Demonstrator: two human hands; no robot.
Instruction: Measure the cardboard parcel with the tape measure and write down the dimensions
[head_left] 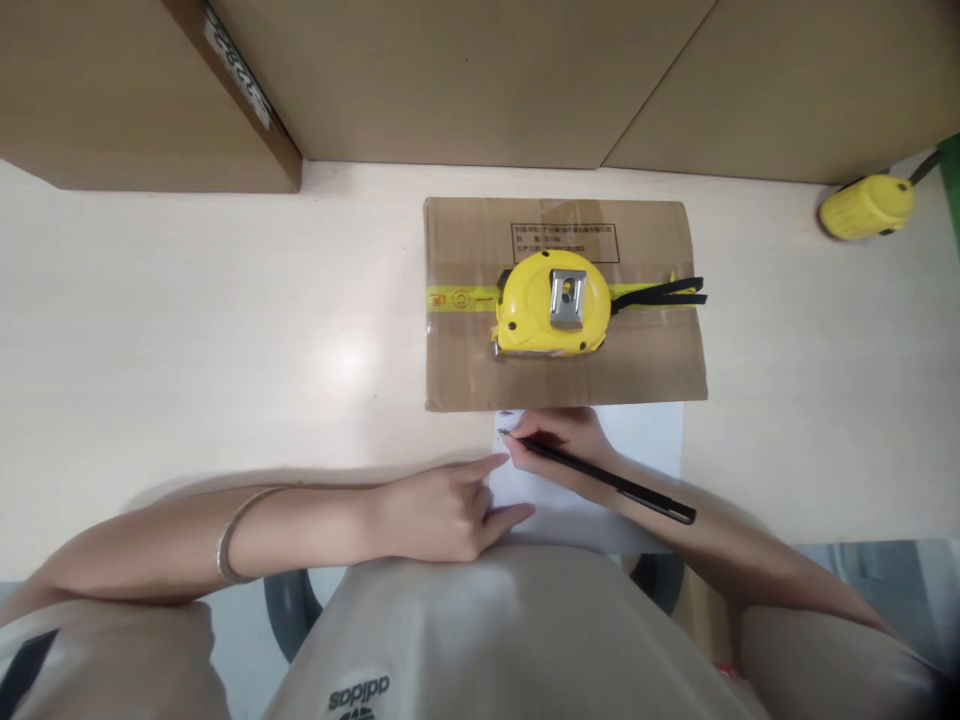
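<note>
We wear a pale beige short-sleeved top (517,640) whose smooth fabric fills the lower part of the view, with a dark "adidas" wordmark and logo (358,694) printed on the chest and seen upside down. Both our forearms are bare from the sleeves down, and a thin silver-coloured metal bangle (234,535) circles our left wrist. Our left hand (439,515) and right hand (566,440) carry no rings or gloves that we can make out, and the fingers (487,465) are bare.

Packing room — cardboard boxes (465,80) — tape measure (551,303).
</note>
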